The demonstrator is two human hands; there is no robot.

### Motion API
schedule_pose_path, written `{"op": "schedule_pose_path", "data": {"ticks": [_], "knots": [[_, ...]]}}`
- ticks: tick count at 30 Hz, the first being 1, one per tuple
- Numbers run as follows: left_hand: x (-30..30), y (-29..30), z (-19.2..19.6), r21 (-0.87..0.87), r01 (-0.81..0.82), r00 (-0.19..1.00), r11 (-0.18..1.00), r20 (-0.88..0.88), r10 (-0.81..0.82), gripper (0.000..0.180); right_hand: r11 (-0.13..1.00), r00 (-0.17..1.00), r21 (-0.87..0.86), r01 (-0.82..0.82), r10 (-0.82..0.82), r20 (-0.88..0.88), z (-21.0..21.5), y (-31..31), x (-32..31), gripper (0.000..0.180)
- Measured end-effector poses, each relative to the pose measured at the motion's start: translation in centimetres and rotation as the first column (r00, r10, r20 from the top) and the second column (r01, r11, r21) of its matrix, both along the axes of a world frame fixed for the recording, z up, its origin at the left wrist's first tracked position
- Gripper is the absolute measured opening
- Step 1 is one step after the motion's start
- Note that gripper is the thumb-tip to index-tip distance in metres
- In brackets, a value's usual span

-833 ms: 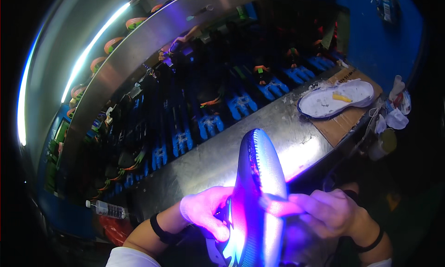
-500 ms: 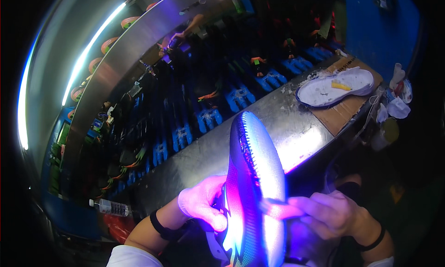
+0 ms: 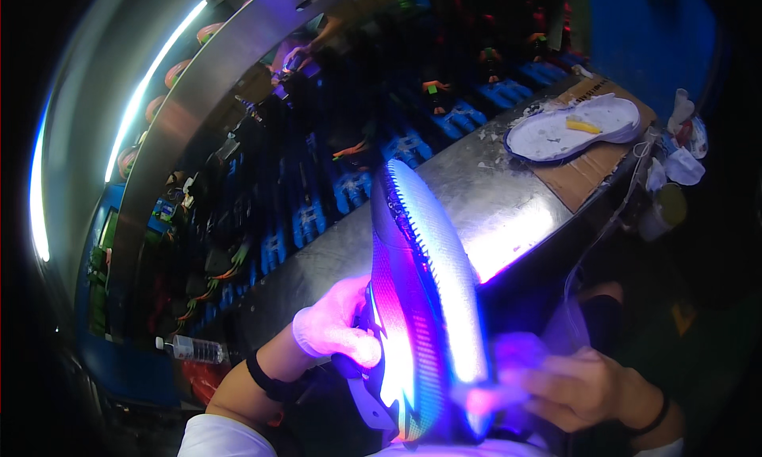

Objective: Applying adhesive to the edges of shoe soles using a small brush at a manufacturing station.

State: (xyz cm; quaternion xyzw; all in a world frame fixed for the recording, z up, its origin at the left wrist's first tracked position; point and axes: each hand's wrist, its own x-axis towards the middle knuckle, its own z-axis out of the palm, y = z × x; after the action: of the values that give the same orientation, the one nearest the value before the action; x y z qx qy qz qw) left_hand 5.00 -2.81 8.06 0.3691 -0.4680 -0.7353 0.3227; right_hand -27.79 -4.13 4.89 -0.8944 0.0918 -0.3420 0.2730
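A shoe (image 3: 403, 274), toe upward with its pale sole facing right, stands upright before me under bright blue-violet light. My left hand (image 3: 335, 324), in a pale glove, grips its upper from the left side, thumb bent in toward me. Toward the heel, close by the lower sole edge, is my bare right hand (image 3: 583, 384), blurred by motion. Its fingers are closed on a small pinkish, flat-looking thing (image 3: 482, 400), too smeared to name, whose tip is at or close to the sole.
A metal ledge (image 3: 317, 265) runs diagonally behind the shoe. On cardboard (image 3: 567, 189) at right lies a white shoe sole (image 3: 548, 149) bearing a yellow piece (image 3: 583, 126). Beyond are blue fixtures (image 3: 406, 147). A plastic bottle (image 3: 192, 348) lies at left; a tub (image 3: 663, 211) stands at right.
The shoe and my left hand have shifted slightly up and left in the picture. My right hand has moved down along the sole toward the heel with the pinkish thing.
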Motion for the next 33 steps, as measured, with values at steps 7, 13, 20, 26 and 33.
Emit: {"op": "schedule_pose_path", "data": {"ticks": [7,13,20,26,33], "knots": [[-0.5,0.1,0.5,0.045,-0.079,0.992,0.996,0.105,0.074,0.084,0.999,1.000,-0.030,-0.011,0.011,0.024,0.1,-1.5,-0.1,0.039],[-1.9,1.6,1.4,0.066,-0.167,0.978,0.984,0.135,0.157,0.076,0.988,0.998,0.142,-0.056,0.061,-0.030,1.5,-1.8,-2.2,0.033],[-4.4,5.0,2.8,0.092,-0.279,0.960,0.956,0.011,0.279,0.063,0.997,0.994,0.064,-0.035,0.041,-0.101,4.4,-3.6,-3.0,0.034],[-6.8,7.3,4.3,0.390,-0.383,0.901,0.837,-0.042,0.432,0.067,0.998,0.996,-0.070,0.007,-0.013,-0.089,6.5,-5.1,-3.0,0.039],[-9.6,9.7,2.6,0.727,-0.255,0.702,0.637,-0.314,0.640,0.047,0.951,0.999,-0.310,0.019,-0.029,-0.030,7.6,-6.3,-2.6,0.039]]}}
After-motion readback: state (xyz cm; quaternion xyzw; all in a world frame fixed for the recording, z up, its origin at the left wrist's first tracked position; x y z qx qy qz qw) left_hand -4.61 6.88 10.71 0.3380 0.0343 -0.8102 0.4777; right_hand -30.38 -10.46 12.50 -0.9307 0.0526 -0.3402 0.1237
